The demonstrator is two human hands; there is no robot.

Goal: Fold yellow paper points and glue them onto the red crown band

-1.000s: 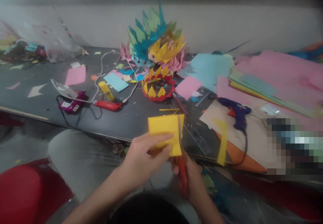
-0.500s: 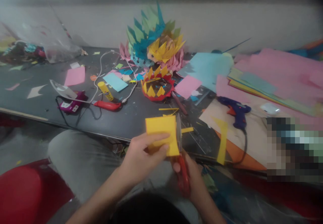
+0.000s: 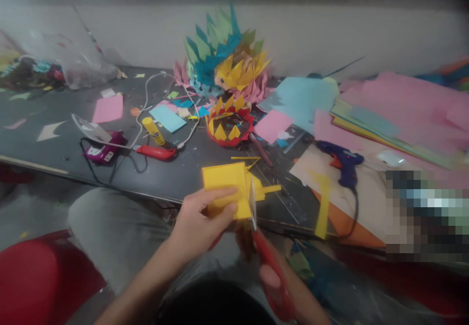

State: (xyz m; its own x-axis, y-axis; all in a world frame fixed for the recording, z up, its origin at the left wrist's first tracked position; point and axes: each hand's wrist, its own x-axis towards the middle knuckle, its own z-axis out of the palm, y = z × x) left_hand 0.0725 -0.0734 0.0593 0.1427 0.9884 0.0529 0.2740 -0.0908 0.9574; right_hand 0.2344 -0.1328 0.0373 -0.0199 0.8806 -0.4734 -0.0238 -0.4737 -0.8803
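1. Surface: dark worktable (image 3: 190,168) running L to R in front of me, pale wall behind. Lots of paper scraps on it.
2. Back centre: spiky paper pile (image 3: 225,61), teal/green/yellow/pink points. Just in front sits a red ring w/ yellow triangles (image 3: 229,124).
3. L side: glue stick (image 3: 154,131), red-handled tool (image 3: 157,152), white cable looping past both, pink paper square (image 3: 108,109), light blue card (image 3: 168,118). Clear plastic bag (image 3: 66,63) far L, contents blurry.
4. R side: stacked colour sheets (image 3: 399,115), mostly pink on top; blue glue gun (image 3: 342,162) lying on a beige sheet, cord trailing toward me. Far R patch is pixelated, can't tell what's there.
5. Yellow folded paper (image 3: 225,188): squarish, plain yellow, held upright over the table's near edge. Narrow yellow strip pokes out to its R past the blade.
6. My left hand (image 3: 200,222): thumb on the front face, fingers behind, pinching the paper's lower part. Forearm comes up from lower L.
7. My right hand (image 3: 278,281): low, near the frame bottom, closed round the red handles of the scissors (image 3: 264,247). Blade points up, right against the paper's R edge. Blurry, so can't tell if blades are parted.
8. My grey trouser knee under the table edge; red seat at lower L.
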